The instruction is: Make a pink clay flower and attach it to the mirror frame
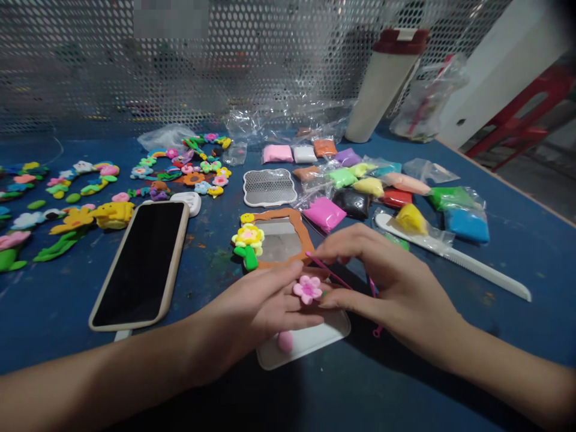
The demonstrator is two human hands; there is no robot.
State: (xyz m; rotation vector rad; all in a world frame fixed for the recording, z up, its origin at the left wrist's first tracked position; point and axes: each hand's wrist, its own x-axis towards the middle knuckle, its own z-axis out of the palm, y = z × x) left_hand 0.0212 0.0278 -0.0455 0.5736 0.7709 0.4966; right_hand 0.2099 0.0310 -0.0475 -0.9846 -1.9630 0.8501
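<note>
My left hand (274,303) lay open beneath the pink clay flower (308,290), the brown-framed mirror (281,240) just beyond. Beside it, my right hand (391,279) gripped a slim pink modelling tool (332,273). I was probably finishing the flower; the next move likely called for light pressure.

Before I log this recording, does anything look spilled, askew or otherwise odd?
Only minor things: coloured smudges mark the blue table left of the mirror, like stray residue, and the mirror's orange border looks wavy and uneven.

Flower (308,290) pale pink; tool (332,272) magenta; mirror frame (305,233) orange-brown.
</note>
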